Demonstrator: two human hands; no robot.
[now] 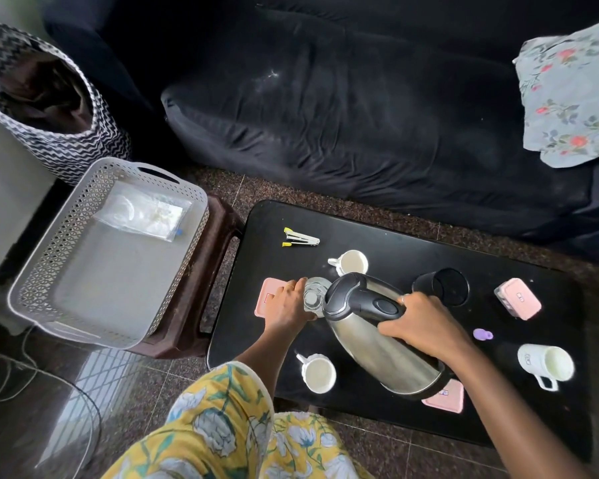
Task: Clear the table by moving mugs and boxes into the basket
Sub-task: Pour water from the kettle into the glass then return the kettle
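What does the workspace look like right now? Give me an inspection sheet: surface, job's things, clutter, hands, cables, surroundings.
Surface: black rectangular table, crowded.
Job's things: three white ceramic mugs, far, near, and one on its side at right; three pink lidded boxes, left, right, near edge; grey perforated plastic basket on a brown stool, holding only a clear plastic packet.
Clutter: yellow-tipped stapler, black cup, small purple object.
Hands: left hand around a clear drinking glass; right hand gripping a tilted steel kettle by its handle.
Cables: white cords on floor, left.
Surroundings: dark sofa, zigzag fabric bin.
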